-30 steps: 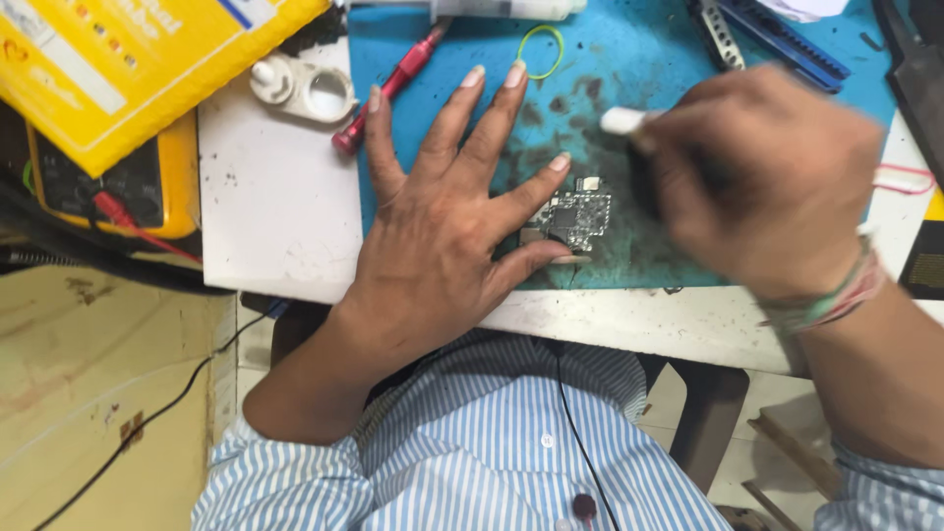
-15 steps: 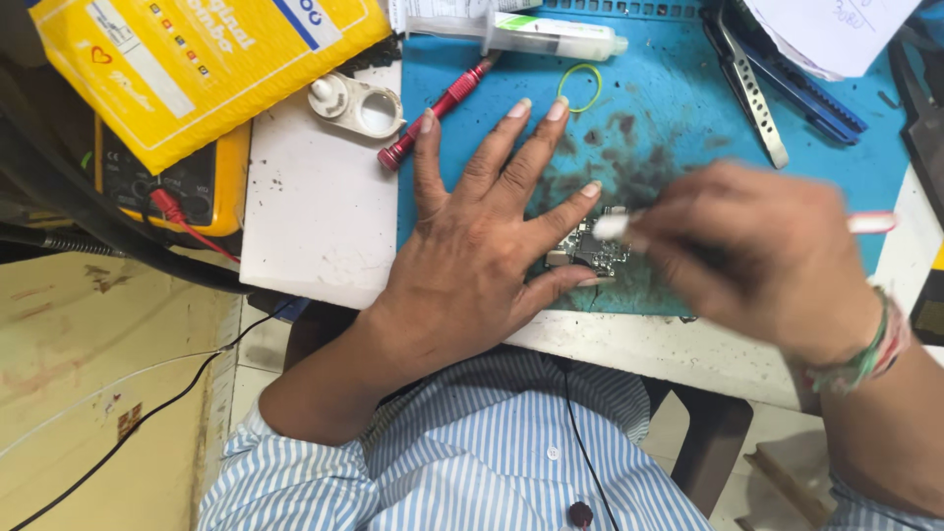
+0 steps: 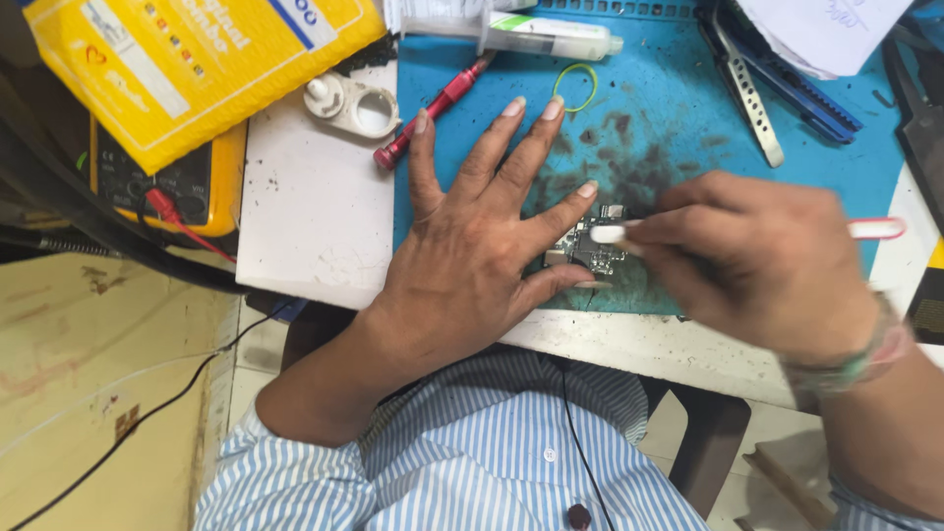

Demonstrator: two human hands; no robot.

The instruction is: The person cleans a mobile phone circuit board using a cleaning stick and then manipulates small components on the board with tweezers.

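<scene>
Blue, stained and smudged dark, the work mat [image 3: 688, 108] covers most of the white table [image 3: 315, 216] I look down on, and I place everything else from it. Off the mat's upper left corner lies a yellow padded envelope [image 3: 187, 69], partly over a yellow multimeter [image 3: 157, 182]. On the mat's lower middle my left hand [image 3: 472, 256] lies flat with fingers spread, its index finger and thumb bracketing a small circuit board [image 3: 588, 246] and pinning it to the mat. My right hand [image 3: 757, 261] comes in from the mat's right side, blurred, fingers pinched around a thin white tool [image 3: 615, 234] whose tip rests on the board. Along the mat's top edge lie a syringe [image 3: 546, 34], a red screwdriver [image 3: 433, 108] and a green rubber band [image 3: 575, 87]; tweezers [image 3: 752, 98] lie toward its upper right.
</scene>
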